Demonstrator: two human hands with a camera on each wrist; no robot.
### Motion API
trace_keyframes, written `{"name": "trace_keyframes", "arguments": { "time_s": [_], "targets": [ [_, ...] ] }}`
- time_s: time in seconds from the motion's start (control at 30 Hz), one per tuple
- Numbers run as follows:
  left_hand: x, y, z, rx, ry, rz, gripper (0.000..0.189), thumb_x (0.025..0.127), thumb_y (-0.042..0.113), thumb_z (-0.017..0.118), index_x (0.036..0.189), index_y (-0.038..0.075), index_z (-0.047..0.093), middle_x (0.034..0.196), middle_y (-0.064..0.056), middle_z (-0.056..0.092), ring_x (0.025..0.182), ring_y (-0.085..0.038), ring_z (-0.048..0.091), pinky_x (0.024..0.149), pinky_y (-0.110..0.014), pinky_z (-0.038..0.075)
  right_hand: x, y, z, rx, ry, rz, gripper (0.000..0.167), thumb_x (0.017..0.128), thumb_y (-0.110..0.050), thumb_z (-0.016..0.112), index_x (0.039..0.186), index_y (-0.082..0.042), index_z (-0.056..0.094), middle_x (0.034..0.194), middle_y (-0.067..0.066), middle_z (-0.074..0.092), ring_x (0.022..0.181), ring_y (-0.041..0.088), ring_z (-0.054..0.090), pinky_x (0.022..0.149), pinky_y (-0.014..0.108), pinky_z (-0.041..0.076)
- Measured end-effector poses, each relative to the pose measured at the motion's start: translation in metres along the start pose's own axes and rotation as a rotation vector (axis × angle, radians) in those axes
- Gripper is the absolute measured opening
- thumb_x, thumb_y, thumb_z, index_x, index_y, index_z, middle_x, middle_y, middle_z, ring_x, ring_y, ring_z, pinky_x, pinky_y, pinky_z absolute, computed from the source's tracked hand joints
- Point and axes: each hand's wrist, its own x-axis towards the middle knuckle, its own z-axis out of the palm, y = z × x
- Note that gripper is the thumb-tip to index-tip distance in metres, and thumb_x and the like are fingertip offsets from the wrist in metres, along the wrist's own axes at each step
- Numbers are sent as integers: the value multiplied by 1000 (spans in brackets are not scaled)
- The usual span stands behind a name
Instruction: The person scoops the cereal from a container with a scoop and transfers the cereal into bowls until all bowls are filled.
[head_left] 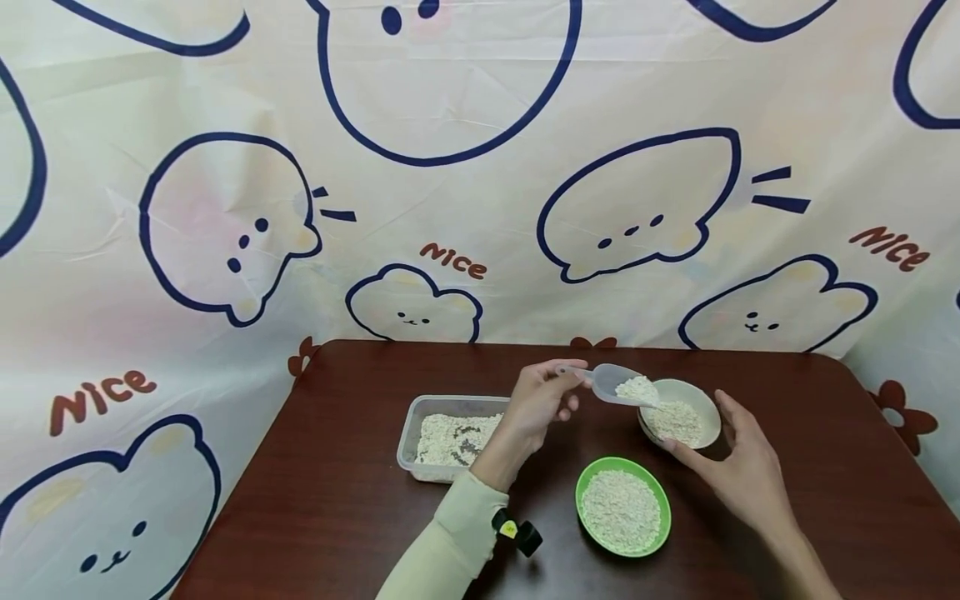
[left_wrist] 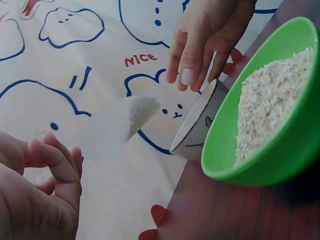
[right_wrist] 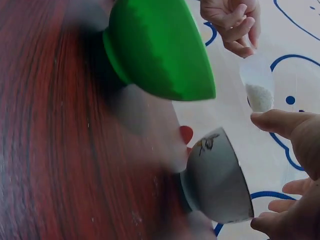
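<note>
My left hand (head_left: 536, 400) pinches the handle of a clear plastic scoop (head_left: 609, 379), which carries a heap of pale oat flakes (head_left: 637, 389). The scoop's tip overlaps the left rim of a small white bowl (head_left: 708, 408), partly filled with similar flakes. Around the bowl's right and near sides my right hand (head_left: 750, 471) spreads its thumb and fingers. Fingertips (right_wrist: 261, 224) are right at the rim in the right wrist view. The bowl's painted outer wall (right_wrist: 217, 175) shows there. In the left wrist view the scoop (left_wrist: 107, 125) is blurred and tilted.
A green bowl (head_left: 582, 510) full of flakes stands nearer, below the white bowl. To the left, a clear plastic tub (head_left: 408, 437) holds more flakes, partly hidden by my left forearm. The dark wood table (head_left: 315, 517) meets a printed cloth backdrop (head_left: 510, 250) behind.
</note>
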Motion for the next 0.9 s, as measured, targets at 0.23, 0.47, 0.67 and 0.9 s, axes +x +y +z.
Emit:
{"name": "trace_keyframes", "arguments": {
  "time_s": [0.23, 0.47, 0.67, 0.9],
  "targets": [
    [8, 1, 19, 45, -31, -2, 24, 105, 10, 65, 126, 8, 76, 96, -6, 78, 58, -7, 54, 51, -16, 44, 5, 16, 0, -13, -8, 21, 117, 85, -44, 91, 168, 2, 22, 167, 36, 31, 146, 60, 40, 108, 77, 40],
    [17, -1, 29, 69, -40, -11, 22, 105, 10, 64, 123, 11, 77, 107, -19, 78, 59, -9, 54, 51, -16, 44, 14, 25, 1, -19, -94, 61, 127, 85, -50, 90, 171, 1, 12, 170, 39, 23, 145, 62, 42, 111, 73, 43],
    [21, -2, 40, 157, -52, 12, 21, 106, 10, 63, 122, 10, 77, 101, -13, 79, 59, -10, 56, 52, -19, 45, 17, 31, 3, 7, -166, 88, 127, 88, -52, 87, 170, 3, 8, 172, 38, 20, 150, 60, 38, 112, 62, 46],
    [24, -2, 55, 367, -12, 62, 20, 106, 11, 65, 122, 13, 78, 75, -8, 71, 53, -12, 55, 47, -22, 44, 18, 32, 3, 64, -184, 82, 126, 89, -46, 88, 168, 8, 7, 170, 40, 22, 150, 59, 39, 107, 53, 49]
  ]
}}
